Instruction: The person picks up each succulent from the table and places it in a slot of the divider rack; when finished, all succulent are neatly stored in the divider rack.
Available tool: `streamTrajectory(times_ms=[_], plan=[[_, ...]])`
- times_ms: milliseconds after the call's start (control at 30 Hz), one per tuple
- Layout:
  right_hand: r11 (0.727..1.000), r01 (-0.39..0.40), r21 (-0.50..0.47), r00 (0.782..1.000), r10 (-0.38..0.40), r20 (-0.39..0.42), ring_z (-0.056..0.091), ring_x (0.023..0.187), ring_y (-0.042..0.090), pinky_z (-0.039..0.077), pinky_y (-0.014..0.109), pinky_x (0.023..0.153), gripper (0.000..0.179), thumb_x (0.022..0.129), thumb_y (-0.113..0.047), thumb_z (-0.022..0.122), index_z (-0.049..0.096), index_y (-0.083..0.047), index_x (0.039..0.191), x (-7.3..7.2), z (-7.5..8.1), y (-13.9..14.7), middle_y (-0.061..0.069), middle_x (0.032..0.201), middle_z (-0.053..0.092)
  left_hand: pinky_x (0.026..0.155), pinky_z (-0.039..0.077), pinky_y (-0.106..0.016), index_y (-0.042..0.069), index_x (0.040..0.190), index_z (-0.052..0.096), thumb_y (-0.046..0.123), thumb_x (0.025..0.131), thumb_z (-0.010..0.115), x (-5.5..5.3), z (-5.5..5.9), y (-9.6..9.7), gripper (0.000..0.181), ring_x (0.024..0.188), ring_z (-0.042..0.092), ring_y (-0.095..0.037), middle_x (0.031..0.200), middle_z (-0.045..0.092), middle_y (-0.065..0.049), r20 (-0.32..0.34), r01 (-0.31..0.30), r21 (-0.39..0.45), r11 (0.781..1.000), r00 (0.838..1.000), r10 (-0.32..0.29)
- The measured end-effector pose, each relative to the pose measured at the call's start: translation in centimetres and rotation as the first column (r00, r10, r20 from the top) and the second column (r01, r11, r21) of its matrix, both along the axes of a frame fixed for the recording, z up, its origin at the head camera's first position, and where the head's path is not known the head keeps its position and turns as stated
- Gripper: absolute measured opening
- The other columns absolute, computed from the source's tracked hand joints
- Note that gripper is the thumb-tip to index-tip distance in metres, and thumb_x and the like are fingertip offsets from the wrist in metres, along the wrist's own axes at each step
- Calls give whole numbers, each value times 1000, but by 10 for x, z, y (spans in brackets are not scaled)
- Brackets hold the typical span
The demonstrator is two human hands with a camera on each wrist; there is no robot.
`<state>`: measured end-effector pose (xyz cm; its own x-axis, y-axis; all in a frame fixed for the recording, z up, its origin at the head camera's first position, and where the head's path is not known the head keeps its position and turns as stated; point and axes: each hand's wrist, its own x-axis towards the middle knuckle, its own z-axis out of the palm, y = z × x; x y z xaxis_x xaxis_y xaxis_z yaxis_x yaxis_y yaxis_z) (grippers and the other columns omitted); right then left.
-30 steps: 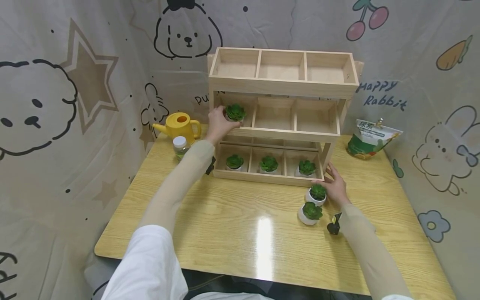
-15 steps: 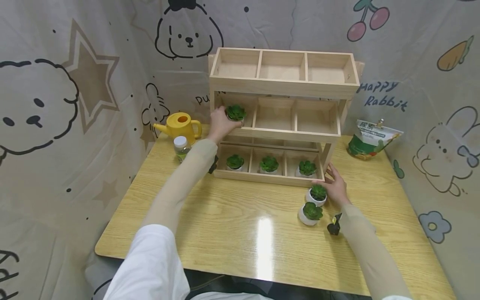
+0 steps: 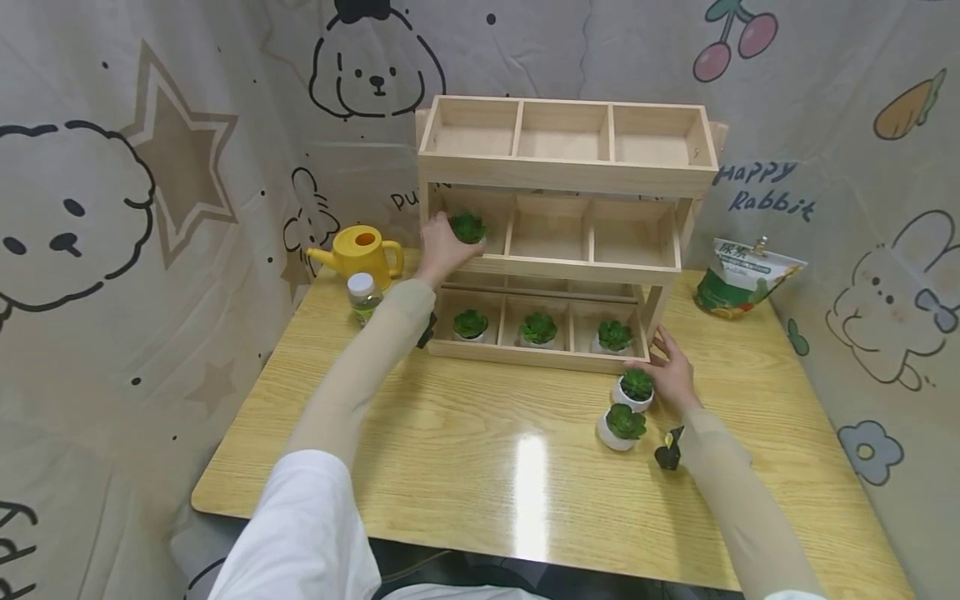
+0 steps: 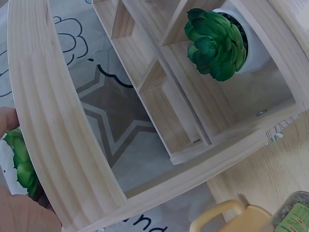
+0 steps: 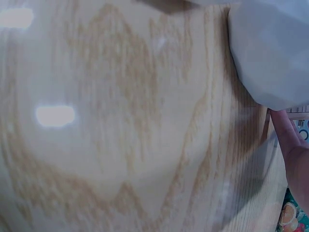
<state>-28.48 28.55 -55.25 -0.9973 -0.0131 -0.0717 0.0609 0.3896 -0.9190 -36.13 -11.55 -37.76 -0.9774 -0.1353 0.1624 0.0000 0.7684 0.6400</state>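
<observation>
In the head view my left hand (image 3: 442,246) holds a small potted succulent (image 3: 468,227) by its pot, in the left compartment of the middle tier of a wooden three-tier shelf (image 3: 562,271). In the left wrist view, thumb and a finger flank the green leaves (image 4: 21,162), partly behind the wooden board. My right hand (image 3: 671,375) rests at the shelf's lower right corner, thumb towards the front edge and fingers extended along the side. Right next to it stands a white-potted succulent (image 3: 633,392), with another succulent (image 3: 621,427) in front.
Three potted succulents, one (image 3: 537,329) in the middle, sit in the bottom tier's compartments. A yellow watering can (image 3: 360,250) and a white-capped bottle (image 3: 363,293) stand left of the shelf. A green-and-white bag (image 3: 742,279) stands to the right on the wooden table (image 3: 450,467).
The succulent in my left hand has shifted slightly left and down within its compartment. My right hand has stayed at the shelf's corner.
</observation>
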Motion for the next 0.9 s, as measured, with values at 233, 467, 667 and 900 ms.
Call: streamTrajectory(times_ms=[233,467,667,900], plan=[[1000,0,9,1000,0,1,35,134,48,36,54,106,101,82,-29,76,6,-27,155,-1,-1,1,24,155,23,96,48,-42,-4,132,41,35,76,75,2,0,0,76,116,50,-33,125,52,-21,-18,-2,41,999,1000,3],[1000,-6,15,1000,6,14,33,135,48,34,56,107,103,81,-35,75,3,-30,155,0,1,2,23,157,20,97,48,-42,-2,133,42,31,75,77,2,-3,-1,76,118,48,-33,127,51,-20,-30,-6,102,995,1000,9],[1000,-5,10,1000,5,10,34,135,48,35,55,107,103,81,-33,75,4,-28,155,0,1,2,23,157,20,97,48,-42,-1,131,44,31,75,77,3,-4,0,73,117,49,-32,125,52,-19,-47,-3,114,993,999,8],[1000,-9,17,1000,8,4,34,134,49,35,55,107,102,82,-32,75,4,-27,155,0,1,1,23,156,20,100,45,-42,0,133,42,30,75,77,2,-4,0,73,120,46,-33,128,50,-18,-43,1,118,993,999,4]])
